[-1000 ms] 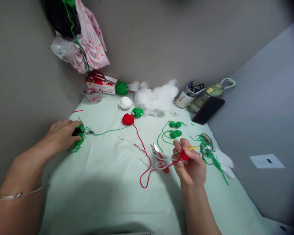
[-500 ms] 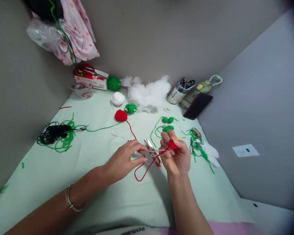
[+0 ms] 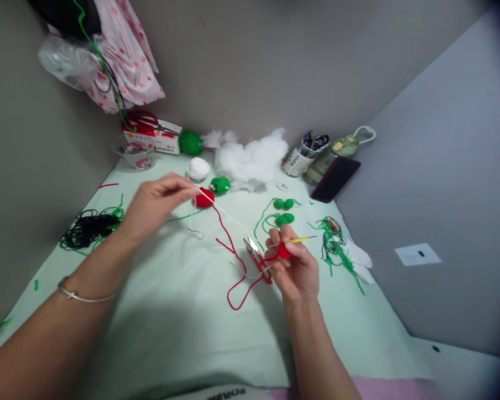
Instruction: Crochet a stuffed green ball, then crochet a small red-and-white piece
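My left hand (image 3: 160, 201), raised at the left of the work area, pinches a strand of white yarn (image 3: 223, 208). The strand runs taut down towards my right hand (image 3: 296, 266). Closed fingers of that hand hold a small red crochet piece (image 3: 284, 251) together with a crochet hook (image 3: 302, 239) that has a yellow handle. Red yarn (image 3: 234, 308) loops from the piece onto the table and back to a red yarn ball (image 3: 204, 198), partly behind my left fingertips. Thread snips (image 3: 258, 260) with red handles lie between the hands. The white yarn ball (image 3: 198, 169) sits farther back.
White stuffing (image 3: 252, 161) is heaped at the back wall. Small green crochet pieces (image 3: 284, 219) lie beyond my right hand. Black yarn (image 3: 89, 229) is tangled at left, green scraps (image 3: 332, 244) at right. A pen cup (image 3: 299, 161) and a phone (image 3: 336, 179) stand back right.
My left hand has moved up and left from beside my right hand, drawing the white yarn taut. My right hand still holds the red piece, and the yellow hook shows more.
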The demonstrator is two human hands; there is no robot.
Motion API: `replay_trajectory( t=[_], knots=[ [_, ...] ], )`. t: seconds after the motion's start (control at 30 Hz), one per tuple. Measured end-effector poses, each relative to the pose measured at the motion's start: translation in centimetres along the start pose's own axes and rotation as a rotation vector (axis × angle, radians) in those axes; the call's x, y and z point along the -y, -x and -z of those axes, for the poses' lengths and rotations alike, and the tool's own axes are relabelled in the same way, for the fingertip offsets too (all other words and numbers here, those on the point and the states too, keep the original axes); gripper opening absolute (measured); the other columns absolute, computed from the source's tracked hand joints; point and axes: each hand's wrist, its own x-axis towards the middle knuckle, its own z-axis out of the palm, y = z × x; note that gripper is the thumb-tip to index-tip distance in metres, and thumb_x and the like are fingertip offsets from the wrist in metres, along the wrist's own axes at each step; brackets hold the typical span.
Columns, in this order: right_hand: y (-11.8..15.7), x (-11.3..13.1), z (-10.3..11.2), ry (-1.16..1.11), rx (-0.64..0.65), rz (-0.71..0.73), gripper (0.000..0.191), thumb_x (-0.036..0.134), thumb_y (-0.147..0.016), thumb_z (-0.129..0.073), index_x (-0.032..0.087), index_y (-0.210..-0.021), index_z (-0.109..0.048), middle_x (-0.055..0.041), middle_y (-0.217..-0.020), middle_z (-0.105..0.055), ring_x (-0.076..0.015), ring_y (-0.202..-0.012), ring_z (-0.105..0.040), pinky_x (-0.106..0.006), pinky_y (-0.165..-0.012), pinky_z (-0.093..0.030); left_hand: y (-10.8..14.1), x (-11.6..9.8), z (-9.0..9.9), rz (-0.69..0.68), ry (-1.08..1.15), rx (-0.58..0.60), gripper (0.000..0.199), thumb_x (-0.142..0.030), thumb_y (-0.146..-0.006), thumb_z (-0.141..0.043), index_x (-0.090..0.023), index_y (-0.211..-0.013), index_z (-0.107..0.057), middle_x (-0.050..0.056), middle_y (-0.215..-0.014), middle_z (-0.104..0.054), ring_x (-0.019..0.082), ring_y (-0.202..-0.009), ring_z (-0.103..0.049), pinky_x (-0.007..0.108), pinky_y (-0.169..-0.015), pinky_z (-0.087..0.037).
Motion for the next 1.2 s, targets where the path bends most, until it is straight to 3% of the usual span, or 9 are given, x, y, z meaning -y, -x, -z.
replay_trajectory(
  t=[0.2, 0.4, 0.53, 0.6, 0.77, 0.87, 1.0, 1.1, 1.2],
  knots=[
    [0.1, -0.4, 0.2, -0.001, -0.008, -0.012, 0.013, 0.015, -0.073, -0.072, 0.018, -0.071, -0.06, 0.0074, -0.065, -0.037, -0.0046, -0.051, -0.014, -0.009, -0.041, -0.03, -3.4, 2.0, 4.8, -0.076, -0.187, -0.269, 0.01, -0.022, -0.081, -0.074, -0.03, -0.084, -0.078, -0.008, -0.092, -0.076, 0.028, -0.137, -0.05, 0.037, -0.1, -0.041],
    [0.1, -0.7, 0.5, -0.015, -0.031, 0.011, 0.012, 0.014, -0.073, -0.072, 0.017, -0.07, -0.061, 0.0073, -0.064, -0.038, -0.0039, -0.05, -0.016, -0.01, -0.041, -0.03, -6.0, 5.4, 7.4, -0.093, -0.391, -0.311, 0.015, -0.041, -0.083, -0.075, -0.026, -0.082, -0.077, -0.002, -0.094, -0.072, 0.036, -0.136, -0.048, 0.047, -0.109, -0.034],
    [0.0, -1.1, 0.9, 0.028, -0.051, 0.002, 0.013, 0.015, -0.074, -0.073, 0.017, -0.07, -0.061, 0.0077, -0.063, -0.036, -0.0038, -0.05, -0.017, -0.01, -0.041, -0.029, -3.6, 3.7, 3.8, -0.081, -0.456, -0.095, 0.024, -0.04, -0.077, -0.079, -0.022, -0.093, -0.076, 0.003, -0.12, -0.067, 0.038, -0.137, -0.046, 0.054, -0.116, -0.033],
    [-0.1, -1.3, 0.8, 0.056, -0.061, 0.004, 0.013, 0.016, -0.074, -0.074, 0.018, -0.071, -0.062, 0.0072, -0.064, -0.038, -0.0039, -0.05, -0.018, -0.01, -0.04, -0.027, -0.5, 2.0, 0.2, -0.092, -0.368, 0.011, 0.035, -0.044, -0.086, -0.071, -0.023, -0.115, -0.072, 0.006, -0.136, -0.061, 0.03, -0.121, -0.061, 0.046, -0.099, -0.052],
    [-0.2, -1.6, 0.0, 0.101, -0.043, 0.04, 0.012, 0.017, -0.076, -0.075, 0.019, -0.072, -0.064, 0.006, -0.067, -0.044, -0.0035, -0.049, -0.022, -0.012, -0.039, -0.026, 6.7, -0.7, -7.8, 0.336, 0.395, 0.514, 0.061, -0.054, -0.099, -0.056, -0.029, -0.153, -0.043, 0.016, -0.144, -0.061, 0.033, -0.127, -0.063, 0.05, -0.104, -0.052],
    [0.1, -1.7, -0.6, 0.115, 0.007, 0.059, 0.01, 0.018, -0.077, -0.075, 0.019, -0.074, -0.065, 0.0058, -0.066, -0.046, -0.0036, -0.048, -0.024, -0.013, -0.039, -0.028, 7.4, -1.2, -10.2, 0.356, 0.573, 0.428, 0.054, -0.054, -0.101, -0.052, -0.032, -0.15, -0.047, 0.01, -0.158, -0.049, 0.031, -0.15, -0.041, 0.049, -0.117, -0.04],
    [0.5, -1.7, -0.8, 0.116, 0.037, 0.093, 0.011, 0.019, -0.077, -0.076, 0.02, -0.074, -0.065, 0.0056, -0.066, -0.047, -0.0044, -0.047, -0.026, -0.014, -0.038, -0.03, 6.1, -1.7, -11.5, 0.261, 0.867, 0.193, 0.043, -0.053, -0.106, -0.037, -0.023, -0.11, -0.068, 0.008, -0.148, -0.06, 0.028, -0.148, -0.045, 0.049, -0.121, -0.036],
    [0.7, -1.5, -0.6, 0.123, 0.038, 0.13, 0.011, 0.02, -0.076, -0.076, 0.021, -0.075, -0.066, 0.0054, -0.065, -0.046, -0.006, -0.049, -0.031, -0.016, -0.04, -0.033, 5.9, -1.0, -11.2, 0.034, 0.641, 0.118, 0.055, -0.044, -0.109, -0.032, -0.02, -0.071, -0.062, 0.01, -0.128, -0.071, 0.026, -0.144, -0.049, 0.046, -0.124, -0.03],
    [0.7, -1.4, -0.5, 0.117, 0.039, 0.137, 0.01, 0.018, -0.076, -0.076, 0.02, -0.075, -0.066, 0.0051, -0.065, -0.048, -0.0064, -0.05, -0.036, -0.018, -0.043, -0.034, 6.4, 0.5, -10.4, -0.275, 0.195, 0.192, 0.045, -0.03, -0.108, -0.04, -0.018, -0.073, -0.067, 0.013, -0.131, -0.069, 0.028, -0.147, -0.045, 0.045, -0.122, -0.033]
  ],
)
